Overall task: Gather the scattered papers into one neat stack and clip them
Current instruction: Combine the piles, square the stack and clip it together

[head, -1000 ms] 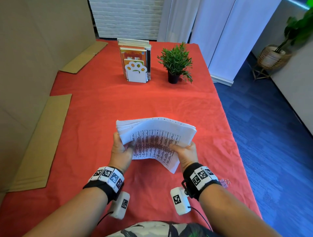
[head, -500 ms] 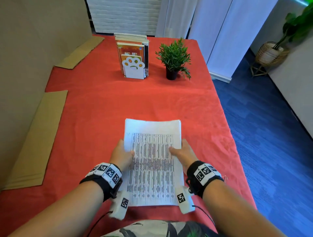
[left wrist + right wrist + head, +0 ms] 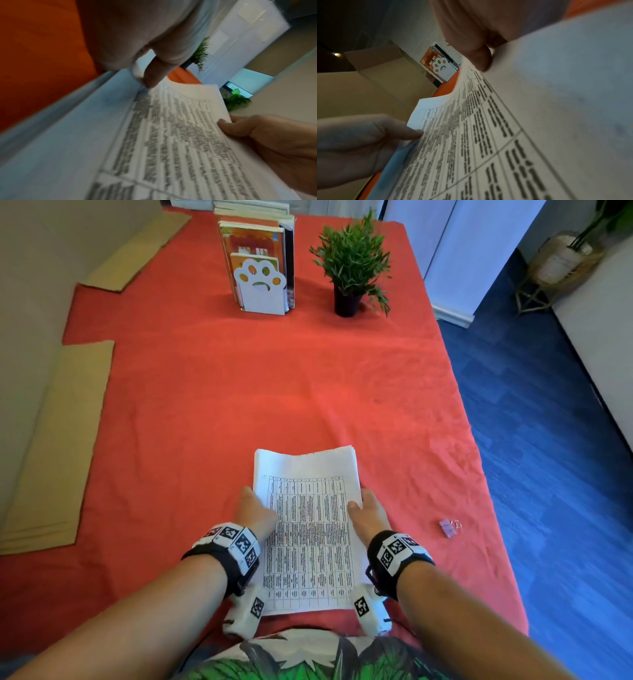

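A stack of white papers (image 3: 308, 529) printed with a table lies near the front edge of the red table (image 3: 239, 392). My left hand (image 3: 255, 513) grips its left edge, thumb on the top sheet. My right hand (image 3: 368, 513) grips the right edge the same way. In the left wrist view my left hand (image 3: 150, 75) has its thumb on the papers (image 3: 171, 142), with the right hand (image 3: 257, 135) at the far edge. The right wrist view shows my right hand (image 3: 481, 59) thumb down on the papers (image 3: 488, 135). A small pink binder clip (image 3: 448, 528) lies on the cloth right of my right hand.
A paw-shaped bookend with books (image 3: 260, 268) and a small potted plant (image 3: 351, 268) stand at the table's far end. Flat cardboard pieces (image 3: 54, 450) lie along the left edge. Blue carpet floor (image 3: 548, 440) lies beyond the table's right edge.
One second ago both hands held the stack lifted and bent above the table. The stack has since come down flat on the cloth, still gripped on both sides.
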The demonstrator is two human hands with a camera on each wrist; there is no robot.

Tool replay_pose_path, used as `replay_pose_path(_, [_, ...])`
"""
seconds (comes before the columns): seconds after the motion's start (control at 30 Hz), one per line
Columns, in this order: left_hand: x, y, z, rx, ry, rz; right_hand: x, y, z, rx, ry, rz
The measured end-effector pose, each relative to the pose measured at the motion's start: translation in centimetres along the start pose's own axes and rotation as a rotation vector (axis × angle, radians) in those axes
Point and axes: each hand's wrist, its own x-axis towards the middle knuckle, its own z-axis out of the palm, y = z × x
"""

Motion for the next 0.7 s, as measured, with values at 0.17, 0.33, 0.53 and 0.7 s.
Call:
replay_pose_path(0.17, [1.0,1.7,-0.9,0.277,0.165,0.313,-0.2,1.3,0.2,0.089,0.041,-0.057])
replay_pose_path(0.33, [3.3,4.8,-1.7,0.559,-0.038,0.587,-0.4,2.1,0.1,0.152,0.035,-0.094])
replay_pose_path(0.53, [5.6,4.8,-1.7,0.578,-0.108,0.634,-0.1,1.6,-1.8,-0.093,0.047,-0.134])
replay_pose_path(0.7, [5.9,4.5,-1.4,0.606,-0.08,0.543,1.2,2.0,-8.7,-0.837,0.356,0.013])
